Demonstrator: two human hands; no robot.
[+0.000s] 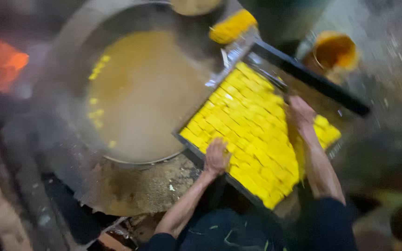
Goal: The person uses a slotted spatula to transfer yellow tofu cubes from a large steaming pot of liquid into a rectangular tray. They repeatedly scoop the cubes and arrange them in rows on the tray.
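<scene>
Both hands, left hand (216,157) and right hand (300,113), fingers clamped on full tray (257,132); few yellow blocks (99,65) in pot (140,93).

We are in what looks like a rough, small-scale cooking workshop rather than a home kitchen, and the blurred view shows us why: a very wide metal vat (140,93) of steaming brownish-yellow liquid sits in a crusted, stained masonry surround (136,190), with an orange fire glow (1,60) at its far left. Beside the vat we see a large dark-framed tray (312,79) packed edge to edge with small yellow blocks (252,125), and a bucket (336,51) stained yellow stands on bare, gritty ground (391,65) — bulk batches and worn, soot-dark surfaces throughout.
</scene>
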